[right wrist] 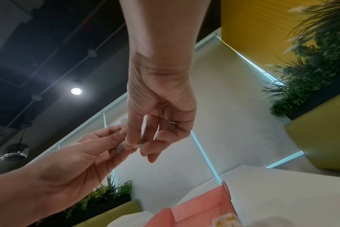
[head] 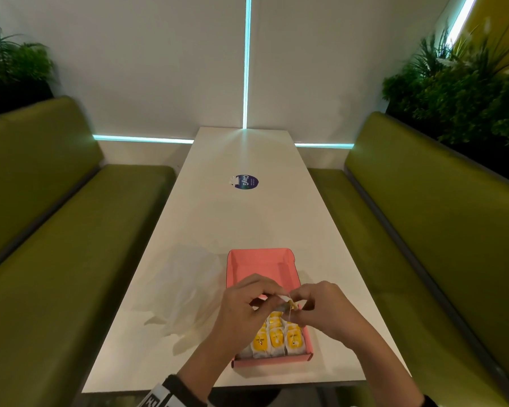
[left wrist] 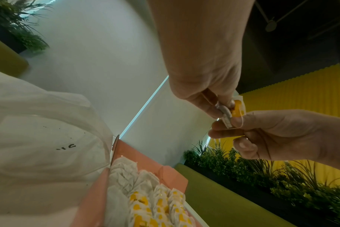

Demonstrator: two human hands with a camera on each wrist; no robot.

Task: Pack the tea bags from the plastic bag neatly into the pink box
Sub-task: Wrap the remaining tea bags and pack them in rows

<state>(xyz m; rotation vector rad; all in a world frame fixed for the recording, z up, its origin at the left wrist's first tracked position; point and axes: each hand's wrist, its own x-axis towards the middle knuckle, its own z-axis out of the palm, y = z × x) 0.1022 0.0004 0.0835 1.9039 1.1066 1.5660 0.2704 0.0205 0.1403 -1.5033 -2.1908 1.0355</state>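
The pink box (head: 259,255) lies open on the white table, near the front edge. Rows of white tea bags with yellow tags (head: 276,339) fill its near half; the far half shows bare pink floor. Above the box my left hand (head: 275,296) and right hand (head: 299,302) pinch one tea bag (head: 288,303) between their fingertips, its string looping round my right fingers. In the left wrist view this tea bag (left wrist: 237,107) hangs over the packed rows (left wrist: 155,199). The crumpled clear plastic bag (head: 182,289) lies just left of the box.
A round blue sticker (head: 244,182) sits mid-table. Green benches (head: 56,230) flank the table on both sides, with planters (head: 459,92) behind them. A white wall closes the far end. Bare tabletop (head: 241,218) stretches beyond the box.
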